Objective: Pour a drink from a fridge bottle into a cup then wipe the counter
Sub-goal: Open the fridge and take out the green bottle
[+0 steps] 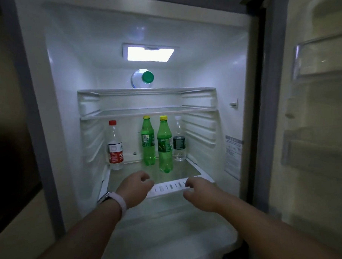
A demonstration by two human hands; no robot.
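The fridge stands open before me. On its lower glass shelf [189, 172] stand a clear bottle with a red cap and label [115, 146], two green soda bottles with yellow caps [148, 142] [164, 145], and a clear bottle with a dark label [179, 140]. A bottle with a green cap [143, 78] lies on the top shelf, cap toward me. My left hand [135, 186], with a pale wristband, hovers at the shelf's front edge with fingers curled, holding nothing. My right hand [201, 190] hovers beside it, fingers loosely bent, also holding nothing.
The fridge door [312, 113] hangs open at the right with its door bins. A lamp [150, 54] glows on the back wall. A middle shelf [147, 110] carries nothing. A dark wall or cabinet [7, 136] is at the left.
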